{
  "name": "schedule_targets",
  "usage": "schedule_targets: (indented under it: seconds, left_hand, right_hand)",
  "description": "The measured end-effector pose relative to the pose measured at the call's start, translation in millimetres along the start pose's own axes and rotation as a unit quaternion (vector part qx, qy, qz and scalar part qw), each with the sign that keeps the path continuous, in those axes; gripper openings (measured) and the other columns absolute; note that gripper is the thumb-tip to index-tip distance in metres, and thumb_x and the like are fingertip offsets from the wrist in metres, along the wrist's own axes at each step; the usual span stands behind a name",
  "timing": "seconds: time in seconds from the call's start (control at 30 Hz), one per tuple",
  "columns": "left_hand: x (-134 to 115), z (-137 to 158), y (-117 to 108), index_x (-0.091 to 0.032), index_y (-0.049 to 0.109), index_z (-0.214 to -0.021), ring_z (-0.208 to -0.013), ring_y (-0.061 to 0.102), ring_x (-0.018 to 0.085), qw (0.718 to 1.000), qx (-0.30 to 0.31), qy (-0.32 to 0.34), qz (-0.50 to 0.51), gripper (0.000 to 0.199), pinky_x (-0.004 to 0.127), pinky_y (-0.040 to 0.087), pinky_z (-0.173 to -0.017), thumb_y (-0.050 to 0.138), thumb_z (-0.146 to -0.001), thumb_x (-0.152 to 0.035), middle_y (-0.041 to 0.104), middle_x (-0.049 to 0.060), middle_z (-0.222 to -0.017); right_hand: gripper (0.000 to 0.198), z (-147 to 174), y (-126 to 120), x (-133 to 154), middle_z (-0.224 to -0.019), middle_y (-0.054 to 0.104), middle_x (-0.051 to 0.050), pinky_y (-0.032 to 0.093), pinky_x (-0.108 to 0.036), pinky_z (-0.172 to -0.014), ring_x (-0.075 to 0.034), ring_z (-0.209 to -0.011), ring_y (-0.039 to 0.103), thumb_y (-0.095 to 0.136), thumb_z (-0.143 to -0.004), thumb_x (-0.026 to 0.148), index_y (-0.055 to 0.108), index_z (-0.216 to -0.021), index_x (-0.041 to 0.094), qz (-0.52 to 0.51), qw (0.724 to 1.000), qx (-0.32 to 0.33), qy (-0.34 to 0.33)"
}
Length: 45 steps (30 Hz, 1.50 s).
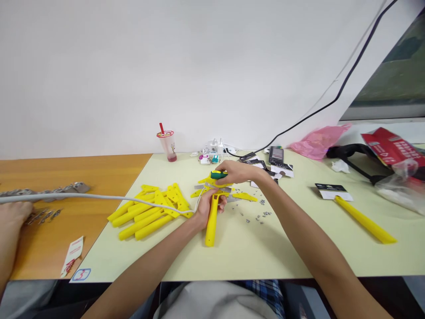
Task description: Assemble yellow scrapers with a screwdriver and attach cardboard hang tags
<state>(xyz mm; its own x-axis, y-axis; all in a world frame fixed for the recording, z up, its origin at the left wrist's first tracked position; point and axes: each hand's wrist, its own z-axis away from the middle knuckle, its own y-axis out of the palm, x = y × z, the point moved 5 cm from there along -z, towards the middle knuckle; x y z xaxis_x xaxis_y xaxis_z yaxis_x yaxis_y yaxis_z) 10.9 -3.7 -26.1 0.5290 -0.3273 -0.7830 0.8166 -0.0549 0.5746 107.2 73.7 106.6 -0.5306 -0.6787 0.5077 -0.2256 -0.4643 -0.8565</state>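
My left hand [204,208] is wrapped round a yellow-handled scraper [211,228], its handle pointing towards me and a metal blade at its far end. In my right hand [234,172] is a screwdriver [218,175] with a green and yellow handle, held over the scraper's head. My fingers hide its shaft and tip. More yellow pieces [244,196] and metal blades lie just beyond and beside my hands. Small screws [262,215] are scattered to the right. Left of my left hand is a pile of yellow scraper handles [142,226].
A white cable [99,196] crosses from the left to near my left hand. A cup with a straw [169,146], plugs, and black packs [276,155] stand along the wall. At right lie a carded yellow scraper [365,219] and bags. Another person's hand [15,215] is far left.
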Motion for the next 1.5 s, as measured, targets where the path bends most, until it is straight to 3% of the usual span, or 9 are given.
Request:
schedule_targets:
  seconds: [0.47, 0.73, 1.0, 1.3, 1.5]
  left_hand:
    - [0.8, 0.3, 1.9, -0.015, 0.065, -0.07, -0.052, 0.048, 0.012, 0.999, -0.028, 0.008, -0.012, 0.027, 0.025, 0.039, -0.047, 0.067, -0.081, -0.039, 0.061, 0.006, -0.068]
    - [-1.5, 2.6, 5.4, -0.016, 0.063, -0.072, -0.053, 0.049, 0.011, 0.999, -0.012, 0.041, -0.024, 0.027, 0.024, 0.039, -0.045, 0.076, -0.071, -0.039, 0.062, 0.004, -0.069]
    - [-5.0, 6.6, 11.7, -0.018, 0.06, -0.079, -0.052, 0.05, 0.01, 0.996, 0.001, 0.063, -0.058, 0.04, 0.023, 0.038, -0.044, 0.089, -0.069, -0.045, 0.064, 0.002, -0.069]
    - [-4.2, 6.2, 11.2, -0.017, 0.06, -0.081, -0.052, 0.05, 0.009, 0.995, 0.0, 0.071, -0.065, 0.048, 0.022, 0.039, -0.043, 0.092, -0.068, -0.051, 0.063, 0.002, -0.07]
    - [-4.2, 6.2, 11.7, -0.019, 0.057, -0.084, -0.052, 0.05, 0.009, 0.995, 0.001, 0.071, -0.068, 0.052, 0.022, 0.038, -0.043, 0.094, -0.067, -0.052, 0.063, 0.0, -0.07]
  right_hand:
    - [0.036, 1.1, 5.5, -7.7, -0.056, 0.035, 0.007, 0.02, -0.03, -0.051, -0.009, -0.055, 0.03, 0.071, -0.081, 0.032, 0.04, -0.066, 0.022, 0.011, 0.997, 0.028, 0.064]
    - [0.021, 2.6, 5.4, -9.4, -0.06, 0.054, 0.004, 0.031, -0.028, -0.052, -0.011, -0.055, 0.046, 0.071, -0.079, 0.034, 0.058, -0.073, 0.019, -0.026, 0.997, 0.058, 0.053]
    - [0.035, 2.2, 6.9, -9.2, -0.065, 0.062, 0.0, 0.041, -0.028, -0.057, -0.016, -0.061, 0.058, 0.079, -0.078, 0.049, 0.064, -0.075, 0.018, -0.047, 0.995, 0.084, 0.028]
    - [0.03, 3.9, 7.4, -11.1, -0.064, 0.062, 0.001, 0.04, -0.028, -0.057, -0.015, -0.06, 0.056, 0.077, -0.08, 0.045, 0.065, -0.075, 0.018, -0.063, 0.995, 0.08, 0.0]
    - [0.031, 0.9, 5.3, -7.1, -0.061, 0.054, 0.003, 0.029, -0.029, -0.054, -0.012, -0.059, 0.042, 0.078, -0.075, 0.046, 0.066, -0.072, 0.017, -0.046, 0.998, 0.051, 0.002]
